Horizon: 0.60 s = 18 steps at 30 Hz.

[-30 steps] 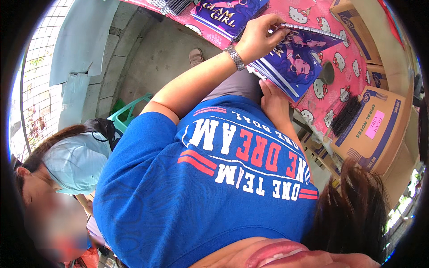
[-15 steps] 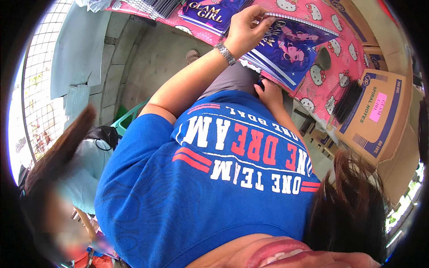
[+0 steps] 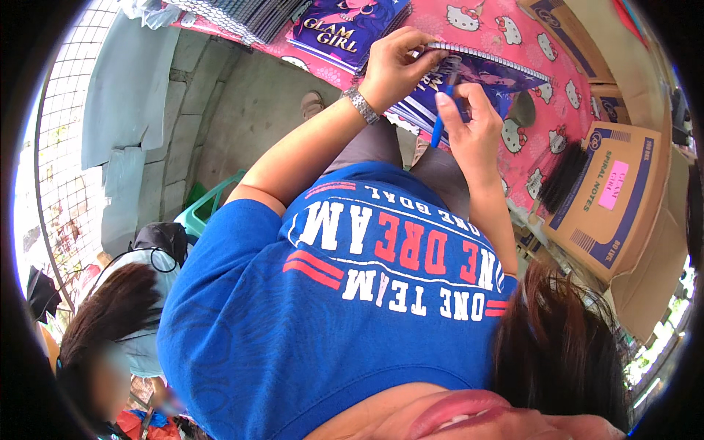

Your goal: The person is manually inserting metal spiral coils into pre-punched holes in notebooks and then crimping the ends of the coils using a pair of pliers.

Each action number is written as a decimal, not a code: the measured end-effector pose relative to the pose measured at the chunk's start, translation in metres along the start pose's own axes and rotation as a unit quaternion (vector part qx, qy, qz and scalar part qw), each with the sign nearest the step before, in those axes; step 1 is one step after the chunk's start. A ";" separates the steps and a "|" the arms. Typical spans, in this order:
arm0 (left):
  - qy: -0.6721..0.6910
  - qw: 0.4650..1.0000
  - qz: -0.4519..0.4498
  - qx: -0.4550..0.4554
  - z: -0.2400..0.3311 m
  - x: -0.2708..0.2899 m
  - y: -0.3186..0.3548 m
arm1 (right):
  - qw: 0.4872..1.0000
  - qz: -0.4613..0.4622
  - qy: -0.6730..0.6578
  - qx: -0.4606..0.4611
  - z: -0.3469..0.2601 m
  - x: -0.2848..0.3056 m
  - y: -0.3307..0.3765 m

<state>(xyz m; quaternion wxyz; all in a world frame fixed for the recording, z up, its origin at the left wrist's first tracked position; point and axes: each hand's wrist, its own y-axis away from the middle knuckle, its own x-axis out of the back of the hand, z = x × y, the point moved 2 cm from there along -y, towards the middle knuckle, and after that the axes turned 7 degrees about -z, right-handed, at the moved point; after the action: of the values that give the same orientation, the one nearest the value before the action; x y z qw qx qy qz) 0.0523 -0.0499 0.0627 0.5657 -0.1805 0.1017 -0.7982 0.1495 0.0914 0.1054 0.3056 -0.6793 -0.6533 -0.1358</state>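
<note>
My left hand [image 3: 400, 66] is closed, thumb and fingers pinching the left end of the coil on a purple spiral notebook [image 3: 488, 72]. That notebook is tilted, its coiled edge raised along the far side. It rests over a stack of notebooks [image 3: 413, 116] at the table's near edge. In my right hand [image 3: 477, 128], a slim blue pen-like tool [image 3: 438, 132] is gripped between thumb and fingers. Its far end lies against or just above the notebook cover near the coil; contact and the exact kind of tool are unclear.
Another stack of purple notebooks [image 3: 345, 33] lies left on the pink patterned tablecloth [image 3: 458, 16]. Beyond it are piled notebooks with dark coils [image 3: 253, 18]. To the right are black coils [image 3: 565, 176], a dark grey cup-like object [image 3: 522, 108] and a cardboard box [image 3: 605, 198]. A person [image 3: 121, 308] is at lower left.
My right hand has risen from beside my lap to the notebook, bringing the blue tool into view. My left hand keeps its pinch on the coil, slightly lower in the picture.
</note>
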 end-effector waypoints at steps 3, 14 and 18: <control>-0.013 1.000 0.005 -0.019 -0.001 0.001 -0.002 | 0.998 0.042 0.033 0.037 -0.006 -0.004 -0.008; -0.013 0.998 0.029 -0.061 -0.005 0.002 -0.002 | 0.995 0.054 0.082 0.036 -0.013 -0.005 -0.006; 0.006 0.998 0.025 -0.052 -0.004 0.000 -0.001 | 0.993 0.091 0.071 0.032 -0.017 -0.004 0.000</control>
<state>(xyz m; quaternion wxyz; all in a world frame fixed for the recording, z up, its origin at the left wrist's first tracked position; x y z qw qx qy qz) 0.0498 -0.0497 0.0599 0.5749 -0.2025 0.1507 -0.7783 0.1522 0.0781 0.1157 0.3837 -0.7146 -0.5692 -0.1345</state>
